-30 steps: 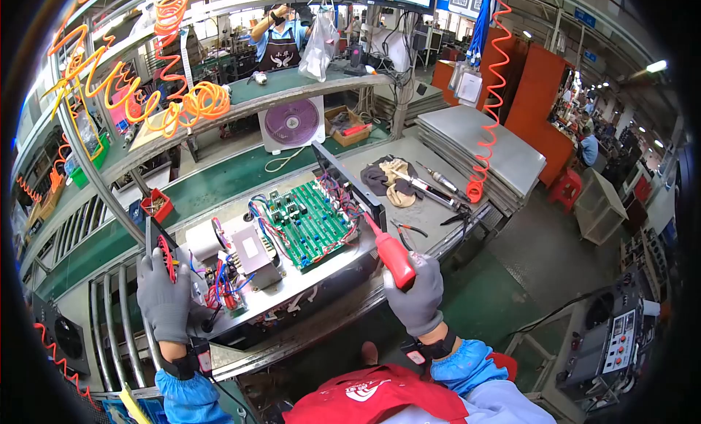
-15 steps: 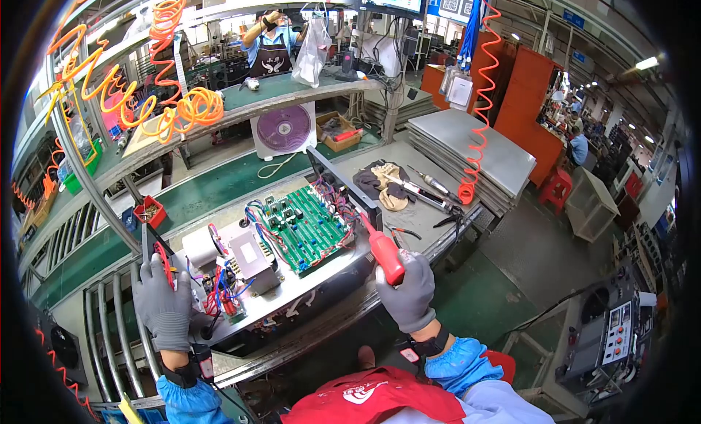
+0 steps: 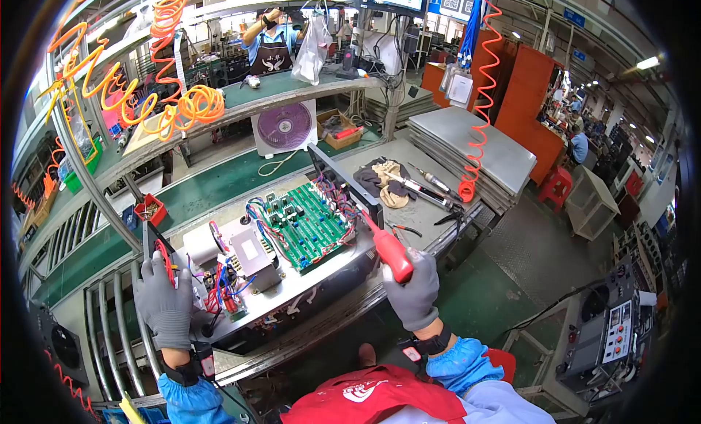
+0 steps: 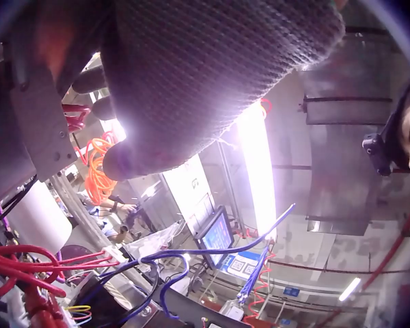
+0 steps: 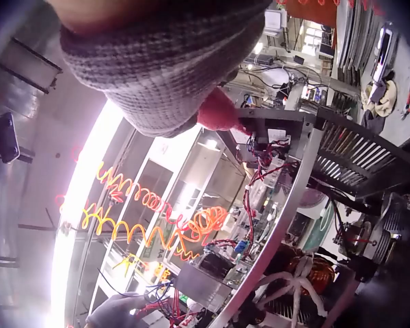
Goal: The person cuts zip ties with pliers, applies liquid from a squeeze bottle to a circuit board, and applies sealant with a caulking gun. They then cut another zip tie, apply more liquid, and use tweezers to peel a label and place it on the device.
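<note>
In the head view, my gloved right hand (image 3: 412,293) grips a red tool (image 3: 393,255) with a thick body tapering to a thin tip. That tip points at the black end panel (image 3: 369,198) of an open metal chassis (image 3: 292,296), beside bundled wires. The right wrist view shows the red tool (image 5: 219,111) close to the panel's inner side. My gloved left hand (image 3: 164,300) rests at the chassis's left end panel (image 3: 148,238), fingers straight, near red wires (image 3: 166,262). Inside the chassis sit a green circuit board (image 3: 310,223), a transformer (image 3: 253,255) and a white cylinder (image 3: 201,244).
Right of the chassis lie pliers (image 3: 405,229), cloths (image 3: 394,194) and long tools (image 3: 431,194). Stacked metal sheets (image 3: 475,143) stand beyond. Coiled red hose (image 3: 478,117) hangs at the right. Metal rollers (image 3: 128,329) run at the left, and a red parts box (image 3: 151,210) stands behind.
The head view has shifted slightly, moving the scene left. My right hand has moved a little right lately, its tool's tip staying by the black panel. The left hand keeps its place.
</note>
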Motion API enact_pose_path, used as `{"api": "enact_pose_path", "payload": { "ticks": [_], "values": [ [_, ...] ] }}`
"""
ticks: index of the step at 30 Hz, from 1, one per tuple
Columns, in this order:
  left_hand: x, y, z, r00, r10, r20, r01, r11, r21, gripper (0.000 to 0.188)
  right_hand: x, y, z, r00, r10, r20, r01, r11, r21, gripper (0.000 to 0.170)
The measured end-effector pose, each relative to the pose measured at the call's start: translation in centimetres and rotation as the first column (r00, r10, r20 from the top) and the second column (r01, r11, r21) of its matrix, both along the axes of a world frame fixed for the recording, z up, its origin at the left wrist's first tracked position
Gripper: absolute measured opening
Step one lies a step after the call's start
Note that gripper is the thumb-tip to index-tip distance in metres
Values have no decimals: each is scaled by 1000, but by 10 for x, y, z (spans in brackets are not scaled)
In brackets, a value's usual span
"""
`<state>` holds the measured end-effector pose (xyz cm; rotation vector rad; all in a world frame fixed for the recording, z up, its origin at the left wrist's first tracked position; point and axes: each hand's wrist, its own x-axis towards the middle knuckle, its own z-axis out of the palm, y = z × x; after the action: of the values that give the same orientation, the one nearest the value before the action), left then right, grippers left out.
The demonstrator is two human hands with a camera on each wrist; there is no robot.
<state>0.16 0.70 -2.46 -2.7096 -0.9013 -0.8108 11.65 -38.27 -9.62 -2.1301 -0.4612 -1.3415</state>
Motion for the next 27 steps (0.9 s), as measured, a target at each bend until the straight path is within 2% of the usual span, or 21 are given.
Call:
{"api": "enact_pose_path", "payload": {
  "ticks": [14,18,23,27],
  "values": [
    [2,2,-3,999,-19,34,19,1000,2,58,-2,-7,-16,997,22,-77,-27,998,-63,45],
    [3,-7,7,1000,19,-9,-19,996,-91,61,3,-5,-17,998,18,-65,-22,998,-65,45],
    [2,-5,5,1000,15,-1,-15,996,-90,61,9,-3,-23,997,29,-70,-34,998,-61,45],
    [3,-4,2,1000,25,-3,-25,1000,-15,61,7,-5,-20,997,21,-77,-27,997,-73,45]
  ]
}}
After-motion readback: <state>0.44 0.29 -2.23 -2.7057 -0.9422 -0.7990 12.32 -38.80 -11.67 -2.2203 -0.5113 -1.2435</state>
